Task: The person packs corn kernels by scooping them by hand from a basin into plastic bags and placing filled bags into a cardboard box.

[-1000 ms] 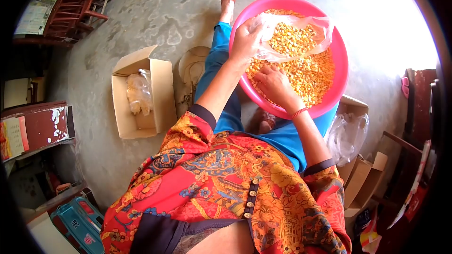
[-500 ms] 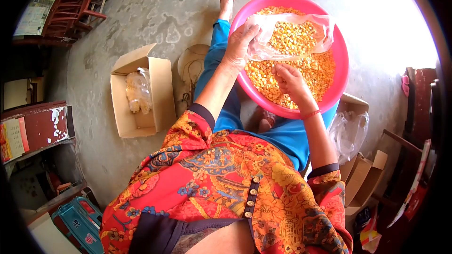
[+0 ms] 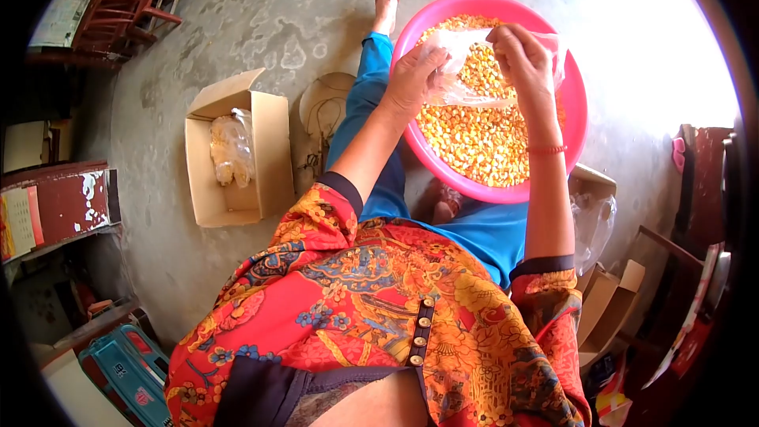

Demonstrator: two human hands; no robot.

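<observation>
A clear plastic bag is spread over the corn kernels that fill a pink basin. The basin rests by my lap, over the blue trousers. My left hand grips the bag's left edge, thumb on top. With fingers curled tight, my right hand is at the far rim of the bag and appears to pinch the plastic there; the fingertips are partly hidden. Yellow kernels show through and around the bag.
On the floor at left stands an open cardboard box holding a filled plastic bag. Another cardboard box and a clear bag are at right. Stacked wooden chairs stand far left, a teal case lower left.
My right hand has risen from above the kernels, near side of the bag, to the bag's far rim. My left hand keeps hold of the bag, shifted slightly right.
</observation>
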